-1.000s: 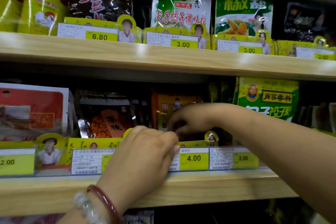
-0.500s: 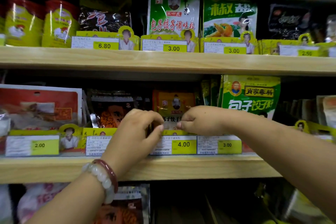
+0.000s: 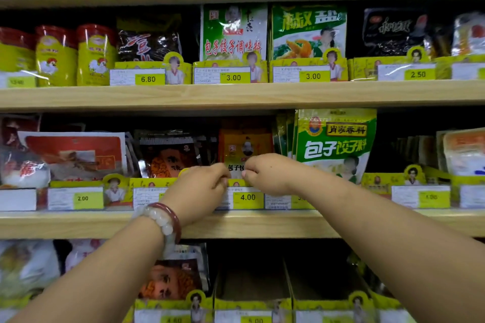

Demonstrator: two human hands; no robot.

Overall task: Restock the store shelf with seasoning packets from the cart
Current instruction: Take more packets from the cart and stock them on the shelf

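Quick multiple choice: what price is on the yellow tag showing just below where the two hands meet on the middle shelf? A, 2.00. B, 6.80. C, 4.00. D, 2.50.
C: the price tag right below the left hand and right hand, under the orange packet they are at, reads 4.00.

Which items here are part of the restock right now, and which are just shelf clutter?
In the job:
- orange seasoning packet, pinched at its lower edge by both hands
- left hand
- right hand
- wooden middle shelf

Not in play:
- green dumpling-seasoning packet
- yellow 4.00 price tag
- yellow chicken-logo pouches
- red-and-white packet
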